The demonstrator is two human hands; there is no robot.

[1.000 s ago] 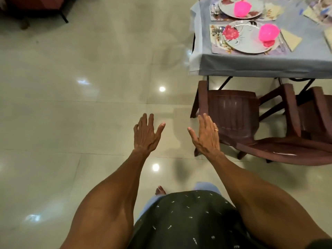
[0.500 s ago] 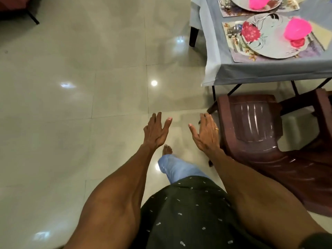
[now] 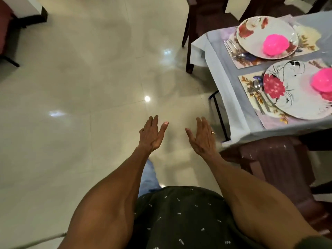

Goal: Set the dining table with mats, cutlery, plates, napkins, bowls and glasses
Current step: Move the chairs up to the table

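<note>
My left hand [image 3: 152,134] and my right hand [image 3: 203,136] are held out over the floor, fingers straight, holding nothing. To the right stands the dining table [image 3: 224,65] under a grey-blue cloth. Two floral mats lie on it: the far mat [image 3: 240,62] and the near mat [image 3: 269,121]. Each carries a flowered plate, the far plate [image 3: 251,33] and the near plate [image 3: 294,97], with an upturned pink bowl, far bowl [image 3: 275,44] and near bowl [image 3: 322,78]. Cutlery lies left of each plate, far cutlery [image 3: 233,49] and near cutlery [image 3: 255,88].
A brown plastic chair [image 3: 274,166] stands at the table's near edge, just right of my right arm. Another dark chair [image 3: 203,11] is at the table's far end. Glossy tiled floor [image 3: 80,105] spreads to the left. Dark furniture [image 3: 7,33] sits at the top left.
I have walked forward along the table's left side; the table and plates have slid closer and lower in view. Both hands stay held out flat and hold nothing.
</note>
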